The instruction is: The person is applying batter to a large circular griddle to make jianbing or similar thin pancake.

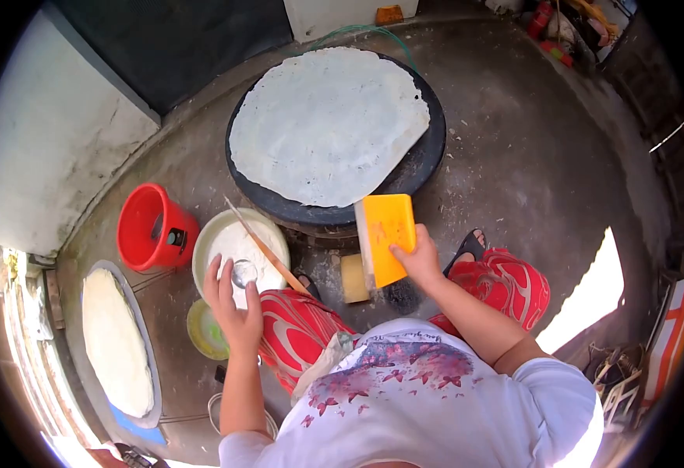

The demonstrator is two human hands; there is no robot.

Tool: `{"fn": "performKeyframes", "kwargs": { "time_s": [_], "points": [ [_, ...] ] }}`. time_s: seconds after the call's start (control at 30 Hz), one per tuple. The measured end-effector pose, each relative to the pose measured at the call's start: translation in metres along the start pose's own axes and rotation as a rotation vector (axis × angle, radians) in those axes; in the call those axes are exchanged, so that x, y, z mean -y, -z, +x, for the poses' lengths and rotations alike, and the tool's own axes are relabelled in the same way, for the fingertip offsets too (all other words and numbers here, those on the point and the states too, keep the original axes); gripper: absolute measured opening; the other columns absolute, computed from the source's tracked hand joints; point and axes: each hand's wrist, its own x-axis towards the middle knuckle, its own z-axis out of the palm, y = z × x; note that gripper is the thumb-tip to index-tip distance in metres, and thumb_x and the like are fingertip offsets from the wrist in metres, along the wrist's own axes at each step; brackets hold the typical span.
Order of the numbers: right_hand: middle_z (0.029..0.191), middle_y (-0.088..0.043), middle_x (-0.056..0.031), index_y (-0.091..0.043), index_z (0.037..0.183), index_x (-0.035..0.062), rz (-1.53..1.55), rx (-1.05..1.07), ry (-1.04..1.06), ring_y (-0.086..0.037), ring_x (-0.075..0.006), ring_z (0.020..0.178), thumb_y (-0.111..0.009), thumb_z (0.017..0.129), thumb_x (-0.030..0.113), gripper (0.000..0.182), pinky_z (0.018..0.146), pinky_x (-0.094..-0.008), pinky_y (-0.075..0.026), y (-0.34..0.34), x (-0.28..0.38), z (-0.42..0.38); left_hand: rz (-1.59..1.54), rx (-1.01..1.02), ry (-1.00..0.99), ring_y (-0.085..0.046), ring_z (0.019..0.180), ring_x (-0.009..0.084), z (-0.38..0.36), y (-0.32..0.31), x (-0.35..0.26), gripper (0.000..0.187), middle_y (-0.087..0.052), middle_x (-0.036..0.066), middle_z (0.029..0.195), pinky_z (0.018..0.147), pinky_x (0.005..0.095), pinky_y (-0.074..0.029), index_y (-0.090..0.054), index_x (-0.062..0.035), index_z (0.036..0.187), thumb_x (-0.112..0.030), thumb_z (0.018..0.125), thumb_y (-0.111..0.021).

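My right hand (421, 257) grips a yellow scraper (389, 238) with a pale blade edge, held just in front of a large round black griddle (424, 156). A thin pale flatbread sheet (326, 125) covers most of that griddle, its right edge cut off straight and a dark strip of griddle bare beside it. My left hand (236, 308) is open, fingers spread, over the near rim of a basin (201, 253) of white batter. Between its thumb and fingers shows a round metal ladle bowl (243, 272). A wooden stick (264, 246) lies slantwise across the basin.
A red bucket (155, 226) stands left of the basin, and a small yellow-green bowl (205, 331) in front of it. Further left, a stack of pale flatbreads (116, 343) lies on a round board. A yellow block (353, 278) sits on the floor between my feet.
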Motion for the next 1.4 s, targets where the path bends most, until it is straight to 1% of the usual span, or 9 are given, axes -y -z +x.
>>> {"fn": "performKeyframes", "kwargs": {
  "time_s": [0.07, 0.3, 0.37, 0.6, 0.83, 0.97, 1.03, 1.13, 1.4],
  "points": [
    [0.086, -0.059, -0.0207, -0.045, 0.094, 0.0012, 0.097, 0.246, 0.070, -0.057, -0.0368, 0.083, -0.067, 0.068, 0.016, 0.036, 0.071, -0.0408, -0.046, 0.001, 0.004, -0.013, 0.036, 0.042, -0.129, -0.045, 0.108, 0.0324, 0.031, -0.014, 0.000, 0.043, -0.045, 0.018, 0.119, 0.089, 0.0376, -0.037, -0.049, -0.0011, 0.113, -0.004, 0.071, -0.060],
    [0.083, -0.060, -0.0189, -0.046, 0.095, 0.0051, -0.056, 0.368, 0.163, -0.058, -0.0363, 0.080, -0.064, 0.070, 0.018, 0.033, 0.069, -0.0417, -0.045, 0.028, 0.031, -0.016, 0.196, 0.459, -0.567, -0.047, 0.103, 0.0282, 0.108, -0.114, 0.011, 0.050, -0.051, 0.010, 0.111, 0.084, 0.0372, -0.041, -0.050, -0.0067, 0.112, -0.007, 0.063, -0.065],
    [0.083, -0.060, -0.0179, -0.047, 0.096, 0.0072, -0.113, 0.417, 0.179, -0.058, -0.0366, 0.078, -0.063, 0.070, 0.020, 0.033, 0.066, -0.0428, -0.045, 0.028, 0.030, -0.021, 0.496, 0.554, -0.748, -0.047, 0.102, 0.0253, 0.111, -0.142, 0.031, 0.045, -0.052, 0.008, 0.109, 0.080, 0.0344, -0.043, -0.051, -0.0083, 0.109, -0.007, 0.065, -0.061],
    [0.078, -0.060, -0.0167, -0.046, 0.097, 0.0083, -0.182, 0.465, 0.218, -0.058, -0.0356, 0.075, -0.062, 0.071, 0.020, 0.032, 0.064, -0.0431, -0.045, 0.030, 0.033, -0.016, 0.577, 0.716, -0.716, -0.049, 0.098, 0.0227, 0.119, -0.170, 0.056, 0.015, -0.057, 0.003, 0.096, 0.075, 0.0330, -0.045, -0.059, -0.0075, 0.082, -0.007, 0.067, -0.057],
    [0.080, -0.060, -0.0171, -0.049, 0.097, 0.0090, -0.186, 0.599, 0.197, -0.058, -0.0352, 0.075, -0.064, 0.071, 0.022, 0.033, 0.064, -0.0422, -0.046, 0.029, 0.041, -0.016, 0.248, 0.532, -0.547, -0.056, 0.075, 0.0299, 0.160, -0.187, 0.042, 0.007, -0.058, 0.012, 0.073, 0.066, 0.0373, -0.047, -0.057, -0.0036, 0.071, -0.010, 0.071, -0.054],
    [0.076, -0.060, -0.0167, -0.049, 0.096, 0.0096, -0.205, 0.583, 0.215, -0.058, -0.0355, 0.071, -0.063, 0.071, 0.022, 0.031, 0.062, -0.0426, -0.046, 0.032, 0.042, -0.014, -0.023, 0.341, -0.092, -0.060, 0.068, 0.0289, 0.192, -0.179, 0.030, 0.016, -0.062, 0.016, 0.074, 0.063, 0.0333, -0.047, -0.063, -0.0013, 0.084, -0.013, 0.075, -0.057],
    [0.075, -0.060, -0.0164, -0.049, 0.096, 0.0101, -0.222, 0.574, 0.225, -0.058, -0.0355, 0.070, -0.062, 0.071, 0.022, 0.030, 0.062, -0.0427, -0.046, 0.031, 0.042, -0.014, -0.054, 0.224, -0.086, -0.060, 0.068, 0.0142, 0.207, -0.176, 0.028, 0.015, -0.063, 0.011, 0.073, 0.063, 0.0258, -0.046, -0.062, 0.0001, 0.086, -0.012, 0.077, -0.059],
    [0.074, -0.060, -0.0160, -0.050, 0.096, 0.0106, -0.244, 0.573, 0.240, -0.059, -0.0354, 0.069, -0.061, 0.072, 0.023, 0.030, 0.061, -0.0430, -0.046, 0.029, 0.042, -0.015, -0.132, 0.096, -0.196, -0.060, 0.071, 0.0280, 0.227, -0.166, 0.005, 0.014, -0.061, 0.015, 0.078, 0.065, 0.0323, -0.047, -0.062, -0.0011, 0.084, -0.010, 0.075, -0.058],
    [0.073, -0.061, -0.0157, -0.050, 0.096, 0.0107, -0.248, 0.578, 0.258, -0.059, -0.0346, 0.068, -0.063, 0.071, 0.026, 0.031, 0.061, -0.0424, -0.046, 0.025, 0.040, -0.016, 0.007, -0.071, -0.562, -0.059, 0.080, 0.0239, 0.218, -0.129, -0.051, 0.011, -0.061, 0.011, 0.085, 0.072, 0.0293, -0.046, -0.059, -0.0018, 0.086, -0.002, 0.074, -0.059]
  ]
}}
